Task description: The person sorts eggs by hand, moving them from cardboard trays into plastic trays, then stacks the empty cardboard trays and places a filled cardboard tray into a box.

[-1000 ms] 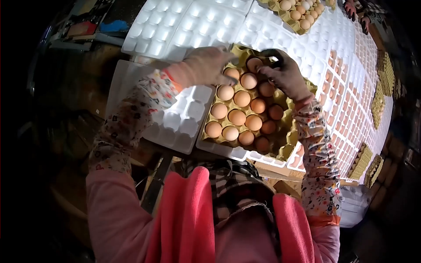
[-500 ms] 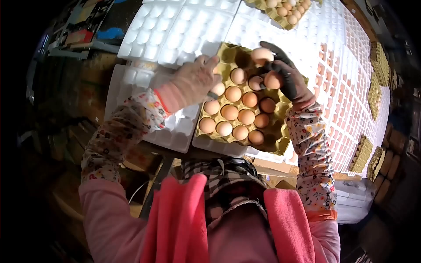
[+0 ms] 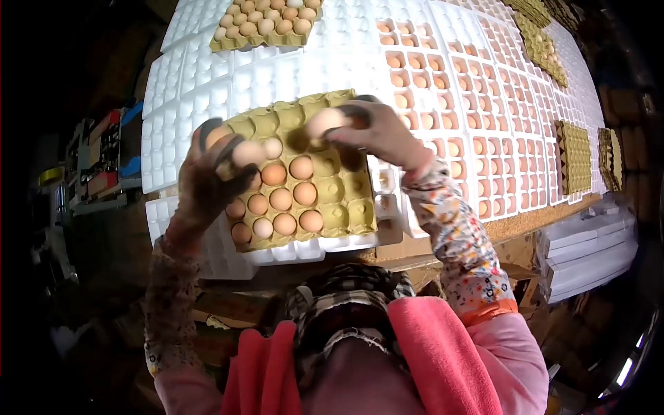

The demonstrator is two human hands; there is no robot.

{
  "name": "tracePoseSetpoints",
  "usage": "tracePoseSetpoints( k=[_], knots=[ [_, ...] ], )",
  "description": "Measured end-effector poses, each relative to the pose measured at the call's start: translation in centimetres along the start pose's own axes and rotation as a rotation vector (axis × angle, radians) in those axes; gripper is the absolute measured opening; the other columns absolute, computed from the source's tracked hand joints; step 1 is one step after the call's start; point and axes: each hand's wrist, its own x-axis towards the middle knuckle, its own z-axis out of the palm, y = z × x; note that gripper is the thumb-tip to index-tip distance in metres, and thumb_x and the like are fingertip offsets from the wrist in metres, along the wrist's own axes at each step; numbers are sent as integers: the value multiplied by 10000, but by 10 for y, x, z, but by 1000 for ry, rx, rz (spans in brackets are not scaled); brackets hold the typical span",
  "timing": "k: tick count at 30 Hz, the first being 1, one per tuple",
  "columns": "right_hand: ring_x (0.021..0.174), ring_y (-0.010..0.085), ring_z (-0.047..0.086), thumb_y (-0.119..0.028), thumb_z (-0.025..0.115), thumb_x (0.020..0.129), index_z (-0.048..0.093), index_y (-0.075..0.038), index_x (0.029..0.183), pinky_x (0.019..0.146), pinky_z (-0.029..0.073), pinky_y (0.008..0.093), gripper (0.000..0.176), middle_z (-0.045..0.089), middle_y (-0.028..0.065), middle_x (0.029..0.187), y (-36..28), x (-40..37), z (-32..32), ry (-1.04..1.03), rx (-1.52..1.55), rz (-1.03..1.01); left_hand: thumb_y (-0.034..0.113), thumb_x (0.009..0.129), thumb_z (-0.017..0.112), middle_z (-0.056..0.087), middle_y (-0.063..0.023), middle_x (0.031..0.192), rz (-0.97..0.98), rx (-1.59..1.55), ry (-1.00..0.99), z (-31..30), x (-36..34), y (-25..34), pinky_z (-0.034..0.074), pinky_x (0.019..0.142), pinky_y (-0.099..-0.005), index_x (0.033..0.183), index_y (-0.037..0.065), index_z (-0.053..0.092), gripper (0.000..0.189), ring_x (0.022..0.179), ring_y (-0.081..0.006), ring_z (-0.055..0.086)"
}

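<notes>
In thin gloves with dark fingers, both my hands are over a yellowish pulp egg tray (image 3: 337,213). My left hand (image 3: 207,173), above the tray's left side, has its fingers curled around brown eggs (image 3: 248,153); at least two show between the fingertips. From the right, my right hand (image 3: 384,135) reaches over the back rows, fingers closed on a pale egg (image 3: 325,124) that is slightly blurred. Under and between the hands, several brown eggs (image 3: 281,200) sit in the tray's cups. The cups along its back and right side hold none.
White foam egg trays (image 3: 270,76) cover the table, with many eggs in those on the right (image 3: 490,169). Another pulp tray of eggs (image 3: 266,24) lies at the back. Stacked pulp trays (image 3: 573,159) stand at right; wrapped white sheets (image 3: 584,249) are below the table edge.
The view has swung right, so the tray appears farther left and lower. My left hand now holds eggs above the tray; the back rows hold fewer eggs. My right hand still holds an egg.
</notes>
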Motion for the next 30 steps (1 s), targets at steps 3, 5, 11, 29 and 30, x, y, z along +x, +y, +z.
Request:
tracePoseSetpoints(
  k=[3, 5, 11, 29, 30],
  knots=[
    [728, 157, 616, -392, 740, 774, 665, 5, 1076, 697, 509, 275, 504, 643, 58, 802, 89, -30, -81, 270, 177, 367, 249, 715, 782, 501, -210, 1254, 238, 164, -260, 53, 69, 74, 480, 931, -400, 1150, 102, 587, 499, 1073, -356, 554],
    [861, 222, 631, -453, 730, 754, 655, -24, 1121, 785, 509, 331, 570, 639, 121, 984, 136, -30, -117, 377, -144, 426, 319, 781, 724, 446, -210, 1364, 317, 481, -593, 114, 121, 108, 463, 943, -367, 1197, 109, 574, 489, 1093, -321, 553],
    [1122, 375, 540, -413, 704, 763, 597, -193, 1239, 897, 485, 445, 535, 428, 179, 1325, 159, 5, -142, 237, -800, 278, 255, 867, 592, 502, -158, 1371, 276, 867, -1144, 224, 209, 127, 514, 830, -356, 1368, 32, 474, 560, 1198, -210, 543],
    [1040, 386, 585, -256, 534, 808, 600, -82, 1180, 927, 460, 428, 416, 601, 225, 1142, 153, 236, -31, 225, -264, -168, 63, 897, 549, 654, -104, 1069, -632, -195, 336, 55, 82, -19, 472, 850, -285, 1158, -12, 593, 275, 934, -168, 600],
    [1120, 406, 536, -328, 567, 808, 523, -102, 1288, 972, 425, 443, 532, 544, 206, 1258, 147, 235, -17, 145, -458, -20, 77, 905, 561, 661, -97, 1060, -739, -269, 422, 37, 55, -23, 471, 845, -268, 1158, -16, 597, 272, 923, -140, 595]
  ],
)
